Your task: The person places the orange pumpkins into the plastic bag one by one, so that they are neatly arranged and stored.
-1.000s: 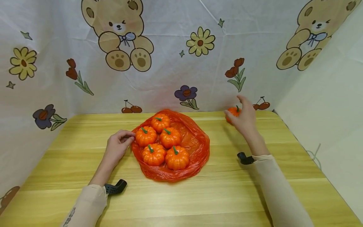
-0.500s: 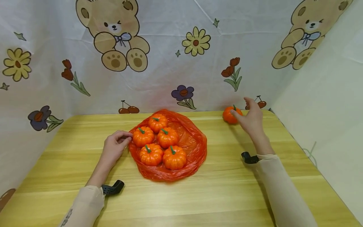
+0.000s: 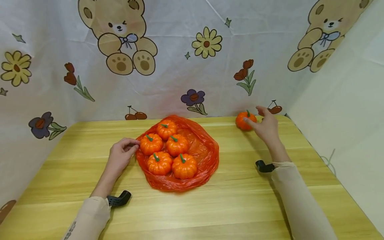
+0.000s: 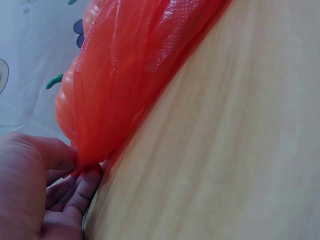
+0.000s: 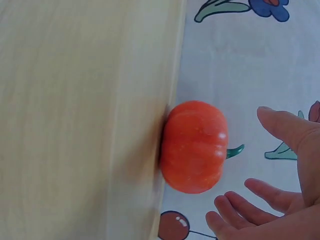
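Note:
My left hand [image 3: 120,155] pinches the left rim of a thin red plastic bag [image 3: 207,146] between thumb and fingers. In the left wrist view the bag's edge [image 4: 115,85] runs into those fingertips. Several small orange toy pumpkins [image 3: 184,166] with green stems lie inside the bag, stems up. One more pumpkin [image 3: 243,120] stands on the table at the back right. My right hand [image 3: 266,126] hovers beside it, thumb and fingers spread, holding nothing. The right wrist view shows a gap between the fingers [image 5: 240,207] and that pumpkin.
A yellow wood-grain table [image 3: 180,216] lies under everything. Behind its back edge hangs a white cloth [image 3: 168,93] printed with bears and flowers. A pale wall [image 3: 345,133] borders the table on the right. Each wrist wears a black device [image 3: 120,199].
My right hand has drawn back to the right, away from the lone pumpkin, then dipped slightly. My left hand keeps its pinch on the bag's rim. The head view has shifted a little.

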Available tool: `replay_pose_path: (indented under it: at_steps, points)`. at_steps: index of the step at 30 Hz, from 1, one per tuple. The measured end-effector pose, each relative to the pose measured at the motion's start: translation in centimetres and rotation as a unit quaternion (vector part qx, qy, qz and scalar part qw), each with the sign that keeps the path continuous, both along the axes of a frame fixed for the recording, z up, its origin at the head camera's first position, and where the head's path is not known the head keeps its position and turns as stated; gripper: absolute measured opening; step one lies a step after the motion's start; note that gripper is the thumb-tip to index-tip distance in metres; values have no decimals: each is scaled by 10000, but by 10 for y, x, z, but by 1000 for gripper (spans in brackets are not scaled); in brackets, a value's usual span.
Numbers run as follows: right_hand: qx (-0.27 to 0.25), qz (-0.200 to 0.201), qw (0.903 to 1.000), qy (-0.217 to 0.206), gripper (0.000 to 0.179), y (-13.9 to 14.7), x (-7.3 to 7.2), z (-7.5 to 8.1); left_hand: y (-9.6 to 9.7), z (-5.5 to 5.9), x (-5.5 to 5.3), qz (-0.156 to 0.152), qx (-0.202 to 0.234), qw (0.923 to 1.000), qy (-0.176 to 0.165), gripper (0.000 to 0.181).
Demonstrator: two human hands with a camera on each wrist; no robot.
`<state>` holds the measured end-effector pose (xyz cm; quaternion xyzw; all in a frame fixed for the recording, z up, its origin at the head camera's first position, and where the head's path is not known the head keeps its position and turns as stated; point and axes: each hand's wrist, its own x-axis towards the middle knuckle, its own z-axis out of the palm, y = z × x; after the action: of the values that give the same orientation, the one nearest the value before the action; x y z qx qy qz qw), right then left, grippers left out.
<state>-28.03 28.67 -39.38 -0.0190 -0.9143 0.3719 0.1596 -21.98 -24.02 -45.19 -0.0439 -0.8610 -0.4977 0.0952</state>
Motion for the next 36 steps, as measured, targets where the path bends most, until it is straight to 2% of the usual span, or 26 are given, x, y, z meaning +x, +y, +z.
replay_pose_path:
  at_steps: [10,16,28,36]
  points:
    - [72,281,9984,-491,83,3,-5,-14,-2,-4,2,24,24,10000,-22,19]
    - [35,419,9957,-825,89,4,-7,-17,0,-2,0,-42,93,9999,6,19]
    - [-156,493,9958,-750,81,6,-9,-24,-1,-3,1,-32,126,9999,-50,19]
    - [-112,470,9968,-640,80,5,-9,-24,-1,-4,-1,-1,99,9999,-31,19]
